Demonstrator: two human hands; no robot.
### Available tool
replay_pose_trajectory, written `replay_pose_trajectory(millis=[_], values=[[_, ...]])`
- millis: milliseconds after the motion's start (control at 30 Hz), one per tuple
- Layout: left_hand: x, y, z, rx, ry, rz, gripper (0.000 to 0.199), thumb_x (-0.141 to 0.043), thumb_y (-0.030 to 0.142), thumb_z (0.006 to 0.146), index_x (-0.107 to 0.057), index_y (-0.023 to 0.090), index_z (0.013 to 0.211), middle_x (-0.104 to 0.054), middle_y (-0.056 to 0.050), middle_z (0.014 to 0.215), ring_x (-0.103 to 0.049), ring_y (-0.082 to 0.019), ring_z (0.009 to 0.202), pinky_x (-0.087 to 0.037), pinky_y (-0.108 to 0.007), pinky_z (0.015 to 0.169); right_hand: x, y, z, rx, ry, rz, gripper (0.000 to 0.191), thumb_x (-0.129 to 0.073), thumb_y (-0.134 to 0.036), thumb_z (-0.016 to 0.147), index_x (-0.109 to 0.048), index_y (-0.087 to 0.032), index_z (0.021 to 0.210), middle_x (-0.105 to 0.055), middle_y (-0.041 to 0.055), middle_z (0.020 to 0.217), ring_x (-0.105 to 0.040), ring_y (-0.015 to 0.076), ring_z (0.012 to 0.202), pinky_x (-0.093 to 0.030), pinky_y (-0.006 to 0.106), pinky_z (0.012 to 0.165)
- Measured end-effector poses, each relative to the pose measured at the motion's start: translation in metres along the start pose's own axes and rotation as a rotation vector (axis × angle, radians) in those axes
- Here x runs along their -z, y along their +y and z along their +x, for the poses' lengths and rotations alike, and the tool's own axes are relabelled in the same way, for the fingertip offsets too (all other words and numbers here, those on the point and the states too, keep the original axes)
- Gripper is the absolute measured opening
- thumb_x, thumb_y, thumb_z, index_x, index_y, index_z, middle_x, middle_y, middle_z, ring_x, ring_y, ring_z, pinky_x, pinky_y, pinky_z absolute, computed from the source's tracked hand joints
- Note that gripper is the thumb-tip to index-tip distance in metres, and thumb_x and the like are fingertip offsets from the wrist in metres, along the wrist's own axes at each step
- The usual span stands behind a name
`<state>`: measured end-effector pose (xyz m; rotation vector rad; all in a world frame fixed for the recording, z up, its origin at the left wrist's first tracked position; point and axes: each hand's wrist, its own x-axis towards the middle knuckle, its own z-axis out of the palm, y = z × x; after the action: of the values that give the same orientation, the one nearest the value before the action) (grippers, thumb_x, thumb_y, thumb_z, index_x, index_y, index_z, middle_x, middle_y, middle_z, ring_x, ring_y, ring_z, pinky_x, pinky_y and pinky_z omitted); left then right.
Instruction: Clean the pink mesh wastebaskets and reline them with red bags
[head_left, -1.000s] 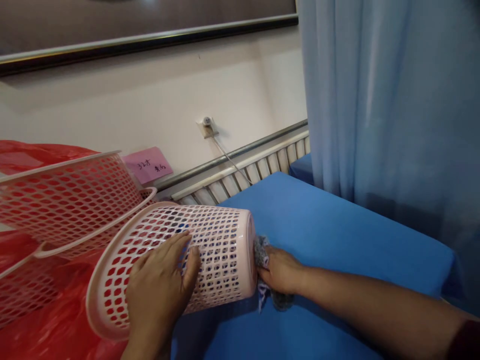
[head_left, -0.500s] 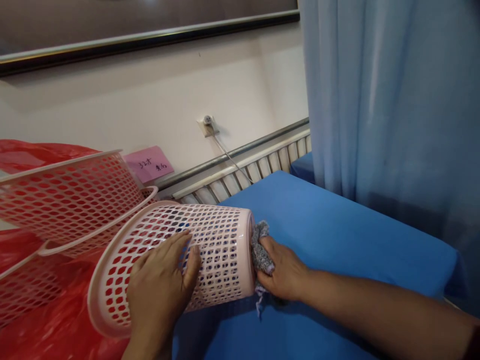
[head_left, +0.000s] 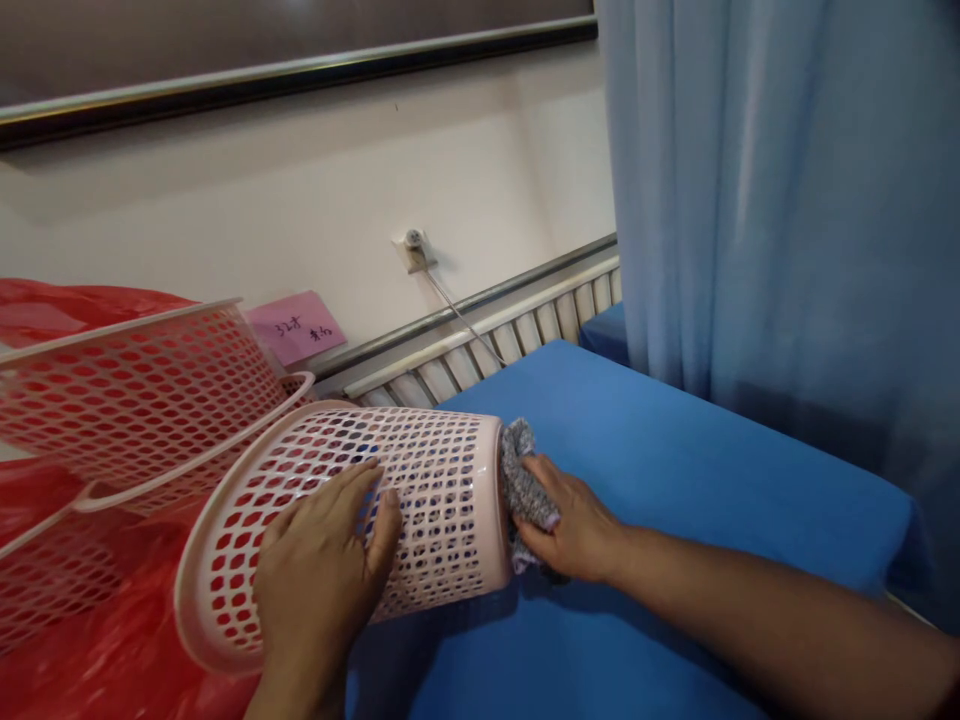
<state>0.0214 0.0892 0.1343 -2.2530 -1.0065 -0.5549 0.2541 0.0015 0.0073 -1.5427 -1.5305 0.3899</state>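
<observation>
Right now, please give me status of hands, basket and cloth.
Left hand on side of tipped basket. Right hand holding grey cloth against basket's base. Red bags and other baskets crowd its open end.

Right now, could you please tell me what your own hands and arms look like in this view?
Both my left hand and my right hand are bare, with no gloves, rings or watch in sight. Both forearms are uncovered where they show. A sliver of dark red sleeve appears at the right arm's edge of the picture.
</observation>
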Motion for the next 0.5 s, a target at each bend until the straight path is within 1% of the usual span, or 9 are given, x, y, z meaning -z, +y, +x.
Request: replay_pose_trajectory(millis=[100, 167, 233, 300, 333, 367, 433, 467, 500], values=[[-0.002, -0.003, -0.001, -0.011, -0.027, 0.001, 0.054, -0.034, 0.045, 0.108, -0.073, 0.013, 0.125, -0.078, -0.016, 0.125, -0.073, -0.036, 0.117, -0.05, -0.052, 0.098, -0.004, -0.005, -0.006, -0.098, -0.254, -0.06, 0.044, -0.062, -0.031, 0.082, -0.065, -0.02, 0.125, -0.075, 0.0115, 0.122, -0.073, 0.029, 0.11, -0.057, 0.039, 0.096], [-0.002, -0.003, -0.001, -0.007, -0.04, 0.004, 0.053, -0.034, 0.045, 0.108, -0.073, 0.013, 0.125, -0.078, -0.016, 0.126, -0.072, -0.036, 0.118, -0.05, -0.052, 0.1, -0.001, -0.009, -0.007, -0.169, -0.425, -0.126, 0.033, -0.064, -0.029, 0.078, -0.071, -0.022, 0.11, -0.079, 0.0095, 0.112, -0.075, 0.031, 0.101, -0.058, 0.039, 0.087], [-0.001, -0.002, -0.001, 0.007, -0.042, 0.001, 0.054, -0.034, 0.045, 0.107, -0.073, 0.013, 0.125, -0.078, -0.017, 0.126, -0.072, -0.036, 0.119, -0.05, -0.052, 0.1, 0.006, -0.009, -0.003, -0.212, -0.505, -0.16, 0.027, -0.065, -0.029, 0.077, -0.074, -0.023, 0.101, -0.081, 0.0093, 0.104, -0.077, 0.0327, 0.096, -0.058, 0.039, 0.082], [-0.001, -0.001, -0.001, 0.02, -0.04, -0.007, 0.054, -0.033, 0.045, 0.107, -0.073, 0.012, 0.124, -0.078, -0.017, 0.126, -0.072, -0.037, 0.118, -0.05, -0.053, 0.101, 0.013, -0.006, 0.003, -0.265, -0.46, -0.147, 0.03, -0.063, -0.03, 0.08, -0.074, -0.022, 0.106, -0.081, 0.0104, 0.107, -0.077, 0.0331, 0.099, -0.058, 0.04, 0.085], [0.0, 0.0, -0.001, 0.024, -0.041, -0.011, 0.054, -0.034, 0.045, 0.107, -0.073, 0.012, 0.124, -0.078, -0.017, 0.126, -0.072, -0.037, 0.118, -0.05, -0.053, 0.101, 0.016, -0.003, 0.007, -0.29, -0.399, -0.132, 0.037, -0.062, -0.031, 0.082, -0.073, -0.021, 0.116, -0.079, 0.0119, 0.116, -0.076, 0.0332, 0.106, -0.058, 0.041, 0.09], [0.0, 0.0, -0.001, 0.024, -0.046, -0.013, 0.053, -0.034, 0.045, 0.107, -0.073, 0.013, 0.125, -0.078, -0.017, 0.127, -0.072, -0.037, 0.119, -0.05, -0.053, 0.101, 0.017, 0.0, 0.009, -0.31, -0.316, -0.115, 0.048, -0.061, -0.031, 0.084, -0.068, -0.019, 0.129, -0.075, 0.014, 0.129, -0.073, 0.033, 0.116, -0.056, 0.042, 0.098], [-0.001, -0.001, -0.001, 0.023, -0.058, -0.012, 0.051, -0.035, 0.045, 0.107, -0.072, 0.014, 0.126, -0.077, -0.016, 0.129, -0.071, -0.037, 0.121, -0.049, -0.053, 0.102, 0.015, 0.003, 0.011, -0.298, -0.153, -0.08, 0.07, -0.06, -0.03, 0.086, -0.047, -0.016, 0.154, -0.06, 0.0167, 0.153, -0.063, 0.0308, 0.134, -0.05, 0.041, 0.111], [-0.001, -0.002, -0.002, 0.02, -0.064, -0.01, 0.05, -0.036, 0.044, 0.107, -0.071, 0.015, 0.127, -0.077, -0.016, 0.13, -0.071, -0.037, 0.122, -0.049, -0.053, 0.103, 0.012, 0.003, 0.01, -0.262, -0.105, -0.058, 0.077, -0.061, -0.03, 0.086, -0.039, -0.016, 0.159, -0.055, 0.0165, 0.157, -0.061, 0.0294, 0.137, -0.048, 0.04, 0.113], [-0.001, -0.003, -0.002, 0.013, -0.071, -0.007, 0.05, -0.037, 0.044, 0.107, -0.071, 0.015, 0.128, -0.076, -0.016, 0.13, -0.07, -0.037, 0.123, -0.049, -0.053, 0.103, 0.009, 0.002, 0.007, -0.215, -0.099, -0.041, 0.08, -0.062, -0.029, 0.085, -0.037, -0.016, 0.16, -0.055, 0.0161, 0.157, -0.062, 0.0286, 0.136, -0.049, 0.039, 0.112]])
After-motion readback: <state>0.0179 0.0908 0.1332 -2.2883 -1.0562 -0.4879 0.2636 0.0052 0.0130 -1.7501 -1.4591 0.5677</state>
